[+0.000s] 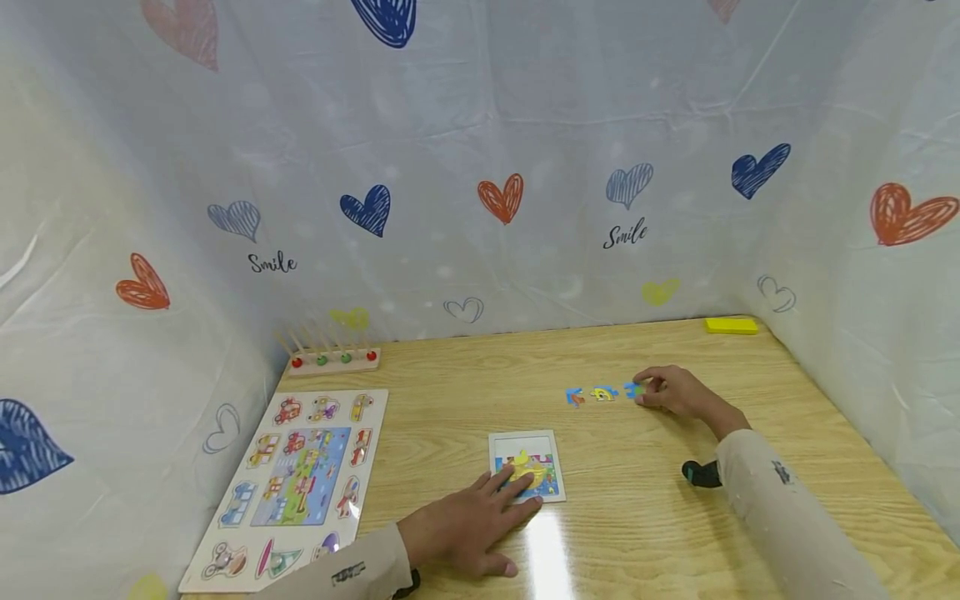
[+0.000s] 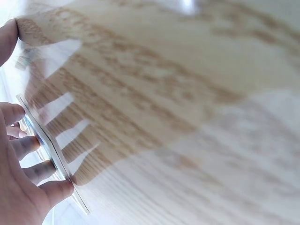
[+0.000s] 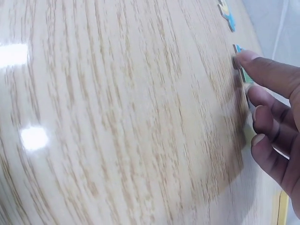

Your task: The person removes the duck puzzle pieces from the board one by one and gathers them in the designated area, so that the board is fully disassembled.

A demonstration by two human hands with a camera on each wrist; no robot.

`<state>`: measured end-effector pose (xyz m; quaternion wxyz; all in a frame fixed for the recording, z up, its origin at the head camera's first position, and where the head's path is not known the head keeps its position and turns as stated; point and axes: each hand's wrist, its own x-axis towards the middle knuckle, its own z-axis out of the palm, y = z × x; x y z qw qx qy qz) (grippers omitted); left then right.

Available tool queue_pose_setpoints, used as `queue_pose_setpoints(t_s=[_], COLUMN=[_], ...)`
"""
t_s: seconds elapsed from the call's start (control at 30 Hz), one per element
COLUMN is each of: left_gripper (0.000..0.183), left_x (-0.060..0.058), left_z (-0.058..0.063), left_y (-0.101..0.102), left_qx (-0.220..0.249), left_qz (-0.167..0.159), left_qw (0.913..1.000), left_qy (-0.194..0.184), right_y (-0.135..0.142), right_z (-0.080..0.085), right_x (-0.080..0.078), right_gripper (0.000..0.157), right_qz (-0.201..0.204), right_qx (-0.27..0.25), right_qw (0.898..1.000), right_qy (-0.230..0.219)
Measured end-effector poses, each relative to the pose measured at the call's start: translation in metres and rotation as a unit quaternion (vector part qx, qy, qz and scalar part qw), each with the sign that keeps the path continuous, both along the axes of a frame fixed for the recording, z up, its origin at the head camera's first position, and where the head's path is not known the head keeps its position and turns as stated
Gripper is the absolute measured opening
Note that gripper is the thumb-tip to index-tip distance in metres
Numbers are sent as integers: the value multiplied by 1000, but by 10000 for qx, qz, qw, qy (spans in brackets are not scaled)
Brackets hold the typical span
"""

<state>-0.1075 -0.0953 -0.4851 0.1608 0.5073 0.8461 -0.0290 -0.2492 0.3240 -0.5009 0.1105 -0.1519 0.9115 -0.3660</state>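
Observation:
My left hand (image 1: 476, 525) rests with spread fingers on the near left part of a small white-framed jigsaw puzzle (image 1: 553, 479). The lower part of its frame holds joined pieces with a yellow picture, while bare white backing shows along the top. In the left wrist view, fingertips (image 2: 58, 190) lie over the frame's edge (image 2: 82, 204). Further right, my right hand (image 1: 678, 393) pinches a blue and green jigsaw piece (image 1: 632, 389) at the tabletop, partly covered by the fingers. Beside that piece lie a yellow and blue piece (image 1: 603, 393) and a blue and orange one (image 1: 575, 397).
A large vehicle peg puzzle board (image 1: 371, 467) lies at the left of the wooden table (image 1: 450, 375). Behind it stands a wooden rack with thin pegs and coloured beads (image 1: 352, 365). A yellow block (image 1: 731, 326) sits at the back right, near the heart-printed curtain (image 1: 555, 100).

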Motion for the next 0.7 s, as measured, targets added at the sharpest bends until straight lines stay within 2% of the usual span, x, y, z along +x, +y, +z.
queue_pose_setpoints(t_s=[0.4, 0.7], left_gripper=[81, 82], left_x=[-4, -3], left_z=[-1, -5], left_y=[-1, -3], left_qx=[172, 315], left_qz=[-114, -179], left_qw=[9995, 9980], left_qy=[252, 514], right_y=[-3, -17], right_z=[3, 10], right_x=[5, 9], right_gripper=[47, 43], right_qz=[-59, 139], right_qx=[-108, 127], right_qw=[9999, 9992], right_qy=[-16, 351])
